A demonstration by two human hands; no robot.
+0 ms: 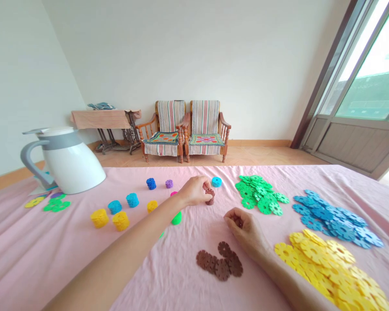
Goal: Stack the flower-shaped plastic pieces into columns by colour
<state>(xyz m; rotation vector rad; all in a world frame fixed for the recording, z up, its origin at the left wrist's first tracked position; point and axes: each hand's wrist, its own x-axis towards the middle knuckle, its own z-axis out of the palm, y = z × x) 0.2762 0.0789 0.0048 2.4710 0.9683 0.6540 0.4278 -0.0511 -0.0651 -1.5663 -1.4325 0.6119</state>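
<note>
Along the middle of the pink sheet (168, 280), head view: my left hand (192, 191) pinches a short brown stack of plastic discs (209, 196), fingertips (208, 185) narrow on its top and side. My right hand (243, 229) lies just nearer, fingers curled around a small brown piece (238, 222), mostly hidden. Loose brown discs (219, 262) lie in a heap toward the near edge, between my forearms. Toward the right edge, three separate piles: green discs (259, 194), blue discs (327, 220), yellow discs (327, 268). Short stacks stand toward the far edge: two yellow stacks (110, 219), two cyan stacks (123, 203), a blue stack (151, 183), a purple stack (169, 183). A cyan disc stack (216, 182) sits just beyond the brown one. A white jug (73, 166) with a grey handle stands at the far left corner.
</note>
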